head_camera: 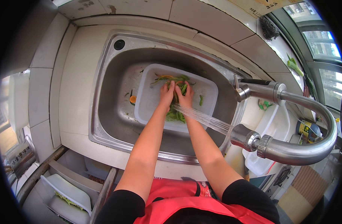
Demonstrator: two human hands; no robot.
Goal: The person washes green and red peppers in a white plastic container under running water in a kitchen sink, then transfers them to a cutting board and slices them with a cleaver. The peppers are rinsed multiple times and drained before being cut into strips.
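A white plastic basin [148, 103] sits inside a stainless-steel sink [115, 92]. Long green peppers [175, 116], with a few orange-red ones among them, lie in the middle of it. My left hand [167, 95] and my right hand [185, 96] are side by side, cupped around a bunch of these peppers, which partly hides behind the fingers. From the faucet's spray head [245, 137], water streams [204, 119] leftward over my right wrist into the basin. One loose green piece [201, 100] rests at the basin's right side.
An orange vegetable piece [132, 99] lies on the sink bottom. The curved faucet [308, 159] overhangs the right side, above a white plastic container [271, 126]. A dark bottle [308, 128] stands beyond. Below left, a white basin [67, 184] sits in a grey bin. A scouring pad [269, 28] rests on the sill.
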